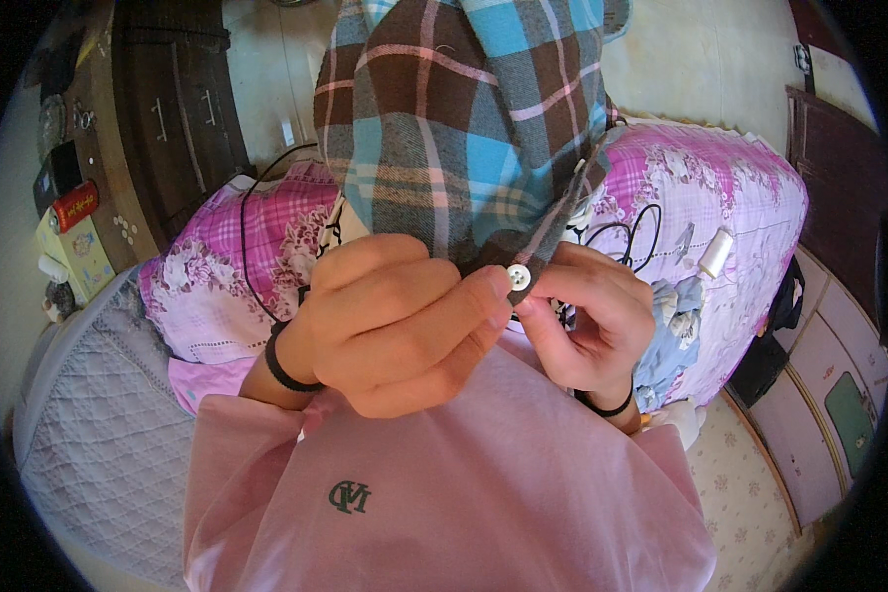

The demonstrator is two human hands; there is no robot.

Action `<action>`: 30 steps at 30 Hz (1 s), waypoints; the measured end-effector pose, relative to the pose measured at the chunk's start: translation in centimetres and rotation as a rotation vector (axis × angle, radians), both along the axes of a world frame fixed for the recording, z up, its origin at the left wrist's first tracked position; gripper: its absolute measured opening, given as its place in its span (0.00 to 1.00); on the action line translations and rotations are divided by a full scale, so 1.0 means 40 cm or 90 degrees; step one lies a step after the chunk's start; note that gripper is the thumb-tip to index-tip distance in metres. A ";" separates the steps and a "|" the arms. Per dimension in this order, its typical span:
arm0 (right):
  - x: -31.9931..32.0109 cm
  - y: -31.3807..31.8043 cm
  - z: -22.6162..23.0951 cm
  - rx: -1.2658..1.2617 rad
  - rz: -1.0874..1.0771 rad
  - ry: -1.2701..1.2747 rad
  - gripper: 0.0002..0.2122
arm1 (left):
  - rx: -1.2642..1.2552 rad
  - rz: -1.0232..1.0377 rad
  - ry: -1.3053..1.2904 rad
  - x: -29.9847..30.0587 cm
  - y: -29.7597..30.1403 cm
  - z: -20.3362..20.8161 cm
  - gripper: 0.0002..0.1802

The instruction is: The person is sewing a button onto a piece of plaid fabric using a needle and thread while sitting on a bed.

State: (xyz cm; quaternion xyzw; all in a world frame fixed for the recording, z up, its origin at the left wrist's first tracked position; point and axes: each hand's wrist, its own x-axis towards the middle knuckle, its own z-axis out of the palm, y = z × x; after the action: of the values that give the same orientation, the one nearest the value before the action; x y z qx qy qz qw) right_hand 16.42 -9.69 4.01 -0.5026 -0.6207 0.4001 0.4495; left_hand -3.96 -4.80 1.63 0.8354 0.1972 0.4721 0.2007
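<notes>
A plaid shirt (pixel 424 138) in blue, brown and grey with pink lines hangs bunched in front of me. At its lower corner sits a white button (pixel 518 277) with small holes. My left hand (pixel 390 321) is closed, thumb and forefinger pinching the shirt edge right at the button. From the other side my right hand (pixel 594 314) pinches the same edge just below and beside the button. Whether a needle or thread is between the fingers cannot be made out. Both wrists wear dark bands.
Behind the shirt, a pink floral cloth (pixel 740 178) bears a white thread spool (pixel 717 254), small snips (pixel 685 242), a black cord (pixel 651 232) and blue fabric (pixel 666 345). A grey quilted cover (pixel 109 434) lies at left, below a wooden cabinet (pixel 183 109) and a yellow box (pixel 77 257).
</notes>
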 end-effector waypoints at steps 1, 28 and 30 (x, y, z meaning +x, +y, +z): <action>0.001 0.000 0.000 -0.003 0.003 0.000 0.07 | -0.004 -0.007 0.005 -0.001 0.002 0.002 0.15; -0.009 0.013 0.001 -0.011 -0.016 0.012 0.07 | -0.005 -0.004 -0.029 0.013 0.031 -0.002 0.13; -0.011 0.012 0.001 -0.016 -0.020 0.007 0.07 | 0.007 0.004 -0.040 0.015 0.032 -0.004 0.10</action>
State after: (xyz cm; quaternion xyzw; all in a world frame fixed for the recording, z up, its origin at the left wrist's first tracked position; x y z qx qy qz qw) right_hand 15.99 -9.22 4.07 -0.5153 -0.6052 0.4038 0.4529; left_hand -3.38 -3.50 1.46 0.8208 0.1910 0.4996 0.2007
